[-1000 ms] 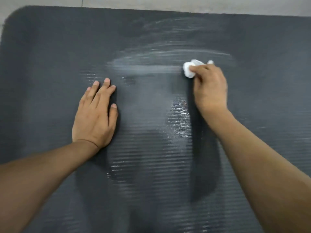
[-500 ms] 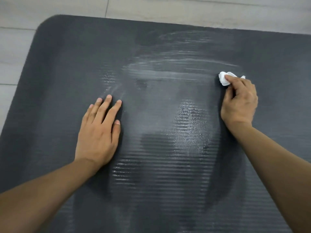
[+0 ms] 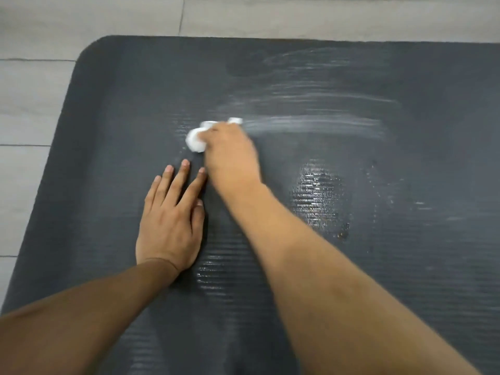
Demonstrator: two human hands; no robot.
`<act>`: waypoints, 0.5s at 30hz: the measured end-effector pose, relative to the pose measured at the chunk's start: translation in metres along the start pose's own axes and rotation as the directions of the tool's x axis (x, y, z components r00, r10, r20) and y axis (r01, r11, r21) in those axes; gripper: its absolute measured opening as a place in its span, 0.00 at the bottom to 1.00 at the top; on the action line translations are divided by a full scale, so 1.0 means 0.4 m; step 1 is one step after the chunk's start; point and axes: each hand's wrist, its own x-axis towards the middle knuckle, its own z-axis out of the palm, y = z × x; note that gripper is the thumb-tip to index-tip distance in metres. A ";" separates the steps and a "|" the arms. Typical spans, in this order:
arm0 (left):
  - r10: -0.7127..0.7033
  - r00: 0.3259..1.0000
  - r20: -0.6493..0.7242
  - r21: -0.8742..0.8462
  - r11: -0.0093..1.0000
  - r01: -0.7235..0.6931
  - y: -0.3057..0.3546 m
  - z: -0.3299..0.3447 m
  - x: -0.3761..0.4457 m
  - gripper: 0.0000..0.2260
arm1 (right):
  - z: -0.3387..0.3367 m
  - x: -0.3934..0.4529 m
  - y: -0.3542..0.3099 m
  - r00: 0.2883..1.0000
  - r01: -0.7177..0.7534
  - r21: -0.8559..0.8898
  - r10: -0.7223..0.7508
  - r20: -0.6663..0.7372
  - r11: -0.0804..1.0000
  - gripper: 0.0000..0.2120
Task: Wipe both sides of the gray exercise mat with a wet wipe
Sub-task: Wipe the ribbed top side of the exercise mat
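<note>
The right hand (image 3: 230, 152), blurred, grips a bunched white wet wipe (image 3: 195, 140) against the gray exercise mat (image 3: 405, 239), just beyond the left hand (image 3: 170, 220), which lies flat, fingers straight, on the mat. No readable writing shows.
</note>
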 end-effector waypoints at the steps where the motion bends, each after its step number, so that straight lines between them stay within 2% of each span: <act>1: 0.005 1.000 0.000 -0.006 1.000 -0.005 -0.002 0.000 0.000 0.24 | 0.017 -0.004 -0.032 0.997 0.067 0.003 -0.068 0.039 0.998 0.11; 3: 0.006 1.000 -0.002 -0.006 1.000 -0.006 -0.001 0.000 0.002 0.24 | -0.011 -0.034 0.030 0.991 0.133 0.058 -0.135 0.016 0.989 0.10; 4: 0.006 1.000 -0.006 -0.003 1.000 -0.006 0.000 0.000 0.003 0.24 | -0.043 -0.058 0.099 0.995 0.095 0.065 -0.094 -0.023 0.993 0.11; 6: 0.000 1.000 -0.022 -0.005 1.000 0.000 0.002 -0.003 0.004 0.24 | -0.151 -0.125 0.273 0.979 -0.129 -0.033 0.122 -0.161 0.991 0.13; 7: -0.004 1.000 -0.028 -0.006 1.000 0.004 0.002 -0.002 0.003 0.24 | -0.216 -0.165 0.363 0.932 -0.298 -0.052 0.279 -0.230 0.953 0.14; 9: -0.010 0.999 -0.036 -0.014 1.000 0.009 0.001 0.000 0.002 0.24 | -0.329 -0.235 0.482 0.768 -0.592 -0.021 0.556 -0.318 0.805 0.16; 10: -0.014 0.999 -0.040 -0.019 1.000 0.013 0.000 0.001 0.003 0.24 | -0.340 -0.241 0.506 0.696 -0.672 0.000 0.631 -0.342 0.741 0.17; 11: -0.016 0.999 -0.041 -0.021 1.000 0.015 -0.001 0.002 0.004 0.24 | -0.323 -0.230 0.502 0.670 -0.688 0.024 0.648 -0.363 0.725 0.16; 12: -0.015 0.999 -0.040 -0.019 1.000 0.014 -0.001 0.002 0.005 0.24 | -0.293 -0.208 0.468 0.672 -0.666 0.068 0.637 -0.377 0.743 0.15; 13: -0.013 0.999 -0.037 -0.019 1.000 0.012 0.000 0.001 0.006 0.24 | -0.255 -0.182 0.422 0.703 -0.611 0.104 0.599 -0.384 0.784 0.12; 15: -0.010 0.999 -0.031 -0.021 1.000 0.009 0.002 0.003 0.006 0.25 | -0.151 -0.137 0.293 0.849 -0.379 0.102 0.389 -0.358 0.920 0.10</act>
